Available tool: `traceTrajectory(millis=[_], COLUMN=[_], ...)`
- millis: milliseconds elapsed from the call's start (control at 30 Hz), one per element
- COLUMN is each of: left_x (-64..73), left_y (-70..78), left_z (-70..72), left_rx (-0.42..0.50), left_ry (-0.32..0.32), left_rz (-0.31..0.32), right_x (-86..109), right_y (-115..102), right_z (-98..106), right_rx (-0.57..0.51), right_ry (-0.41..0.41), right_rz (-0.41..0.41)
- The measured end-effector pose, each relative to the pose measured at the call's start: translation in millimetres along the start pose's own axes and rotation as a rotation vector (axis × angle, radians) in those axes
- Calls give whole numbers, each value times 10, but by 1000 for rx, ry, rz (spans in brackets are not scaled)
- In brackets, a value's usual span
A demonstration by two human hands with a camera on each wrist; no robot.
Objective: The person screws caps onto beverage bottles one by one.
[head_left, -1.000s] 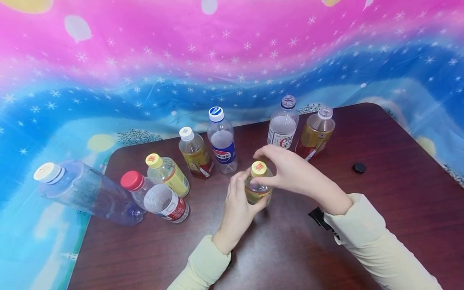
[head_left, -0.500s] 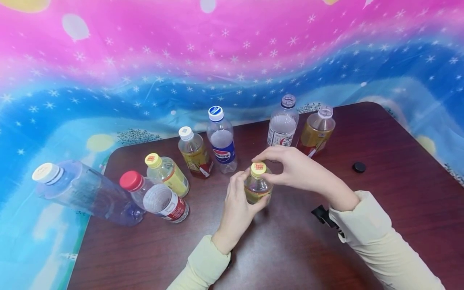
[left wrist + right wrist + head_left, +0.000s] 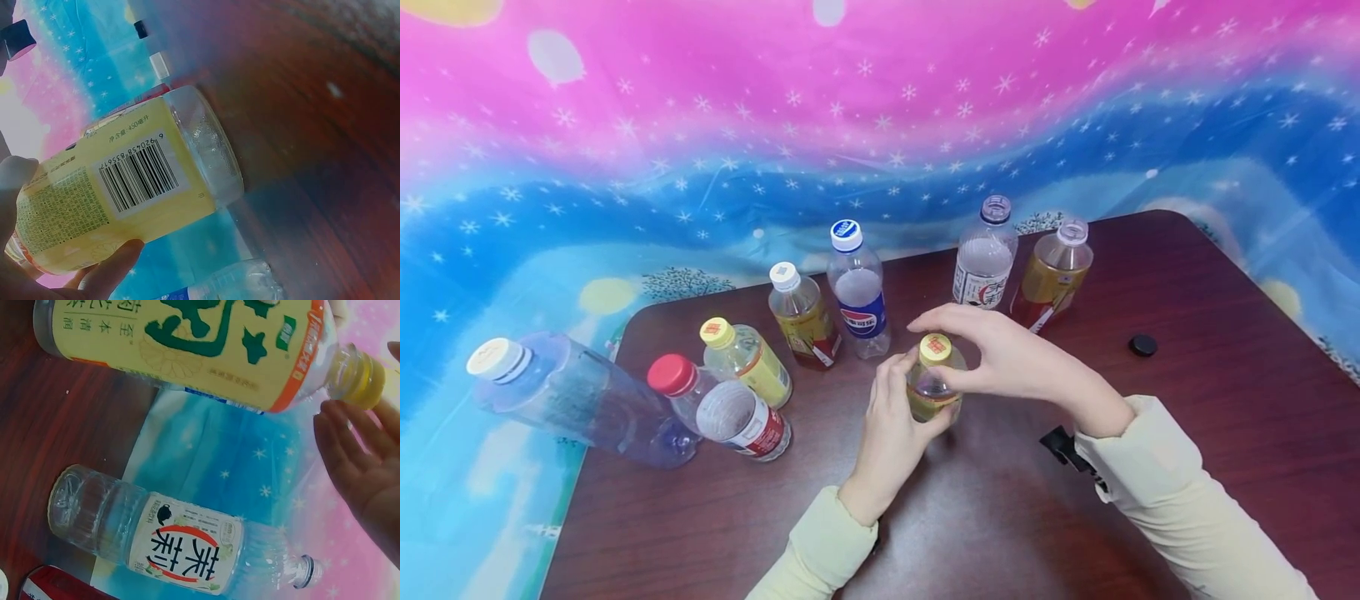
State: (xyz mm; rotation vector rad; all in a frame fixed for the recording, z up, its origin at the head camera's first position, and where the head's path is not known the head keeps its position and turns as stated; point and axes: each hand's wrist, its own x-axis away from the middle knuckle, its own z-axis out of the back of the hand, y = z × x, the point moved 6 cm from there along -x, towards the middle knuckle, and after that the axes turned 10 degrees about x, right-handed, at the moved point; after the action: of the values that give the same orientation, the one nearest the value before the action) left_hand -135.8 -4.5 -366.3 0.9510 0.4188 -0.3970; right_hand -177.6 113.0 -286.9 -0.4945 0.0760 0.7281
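A clear plastic bottle with a yellow label (image 3: 144, 175) and a yellow cap (image 3: 936, 348) stands upright on the table. My left hand (image 3: 891, 429) grips its body, thumb on the near side and fingers on the far side. Over the top, my right hand (image 3: 1015, 354) arches around the cap with thumb and fingers spread apart. The right wrist view shows its fingers (image 3: 350, 434) beside the cap, the thumb held off; whether a fingertip touches cannot be told. Behind the right hand stands an uncapped clear bottle with a white label (image 3: 184, 544).
An uncapped tea bottle (image 3: 1051, 279) stands back right, near a small black disc (image 3: 1142, 346). On the left are a Pepsi bottle (image 3: 859, 292), a white-capped bottle (image 3: 805, 325), a yellow-capped one (image 3: 752, 367), a red-capped one (image 3: 730, 412) and a large bluish bottle (image 3: 595, 400).
My right hand pinched the yellow cap half a second ago; its fingers have since spread off it, and the wrist has shifted slightly left. The left hand keeps its grip.
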Motion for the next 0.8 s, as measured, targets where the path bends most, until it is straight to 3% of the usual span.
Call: traceTrajectory(millis=[100, 200, 433, 633, 800], left_x=[-5, -9, -8, -6, -6], left_y=[3, 6, -4, -6, -3], left_z=[-3, -5, -10, -9, -7], left_rx=[-11, -7, 4, 3, 6], left_ry=[2, -7, -27, -20, -22], left_rz=[-10, 3, 44, 37, 27], right_x=[21, 27, 12, -16, -45], right_y=[-6, 11, 41, 54, 67], right_z=[14, 27, 49, 52, 12], right_rx=[-3, 4, 29, 74, 86], right_ry=[-17, -29, -10, 28, 8], right_rz=[54, 50, -31, -118, -190])
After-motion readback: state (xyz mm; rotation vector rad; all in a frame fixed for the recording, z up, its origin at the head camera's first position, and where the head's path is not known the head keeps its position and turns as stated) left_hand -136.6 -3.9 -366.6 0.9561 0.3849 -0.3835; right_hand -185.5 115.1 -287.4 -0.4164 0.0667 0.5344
